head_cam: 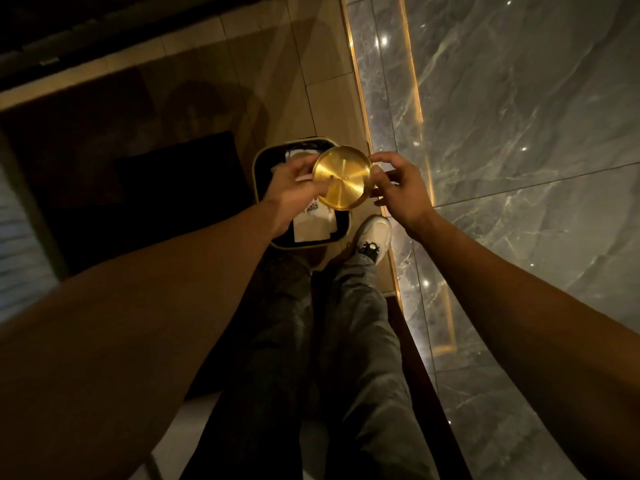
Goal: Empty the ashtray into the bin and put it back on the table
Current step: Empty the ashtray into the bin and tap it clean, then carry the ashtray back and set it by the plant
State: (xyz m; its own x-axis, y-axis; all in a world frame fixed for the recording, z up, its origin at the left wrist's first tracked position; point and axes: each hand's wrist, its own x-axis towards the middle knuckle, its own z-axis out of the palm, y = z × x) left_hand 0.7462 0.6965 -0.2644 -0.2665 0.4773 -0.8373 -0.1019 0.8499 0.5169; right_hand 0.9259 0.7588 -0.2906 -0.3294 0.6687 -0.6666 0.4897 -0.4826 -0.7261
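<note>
Fingers point(299, 166) of left hand point(292, 192) grasping left rim of round shiny gold metal ashtray point(341, 176); right hand point(401, 192) fingers curled on right rim, over black gold-rimmed bin point(256, 171) holding white paper point(313, 230).

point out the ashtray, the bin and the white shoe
ashtray point(341, 180), head view, middle of its gold disc
bin point(255, 171), head view, left rim
white shoe point(375, 228), head view, toe cap

bin point(257, 164) on tiled floor point(329, 98)
</note>
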